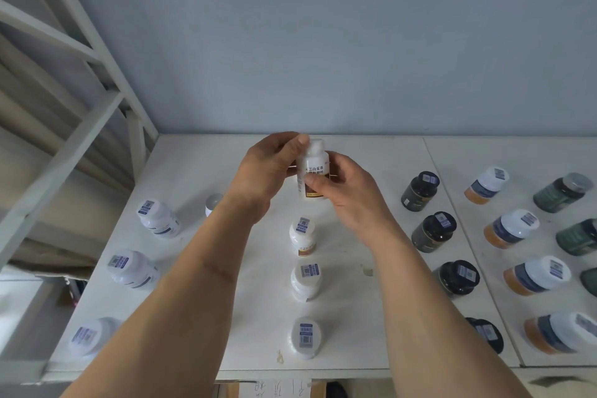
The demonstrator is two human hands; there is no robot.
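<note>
Above the table [193,171], both hands grip a smooth cylindrical white bottle [312,168].

Below the held bottle [312,171] the surface [193,164] lies bare at the far end of the middle row [302,236] of white bottles. Open lanes run either side of that row: the left one reaches the edge bottles [158,218], with a small silver-capped bottle [213,203] standing in it; the right one reaches the dark bottles [434,231]. Past those, orange-banded bottles [510,229] crowd close together. The strip along the wall [323,42] is open.
</note>
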